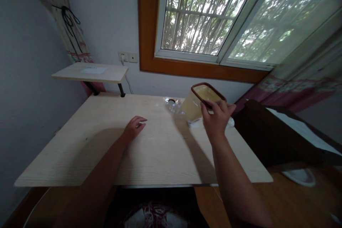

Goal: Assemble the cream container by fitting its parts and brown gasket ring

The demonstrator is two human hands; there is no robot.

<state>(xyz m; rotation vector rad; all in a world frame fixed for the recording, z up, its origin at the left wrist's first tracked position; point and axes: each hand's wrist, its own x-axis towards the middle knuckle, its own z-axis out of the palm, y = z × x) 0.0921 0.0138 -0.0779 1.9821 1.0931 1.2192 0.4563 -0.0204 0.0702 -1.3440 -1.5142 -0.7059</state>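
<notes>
My right hand (217, 118) grips the near rim of a translucent yellowish container (192, 106) with a brown rim. It holds the container tilted above the back right of the pale wooden desk (149, 156). My left hand (134, 127) rests on the middle of the desk with its fingers loosely curled and nothing in it. Behind the container lies a clear crumpled plastic wrapper (172, 105) with a small dark ring on it.
A small raised shelf (91, 72) with a white paper stands at the desk's back left. A wall socket (127, 57) and a barred window (203, 14) are behind. A dark bed frame (269, 131) stands to the right. Curtains hang at both sides.
</notes>
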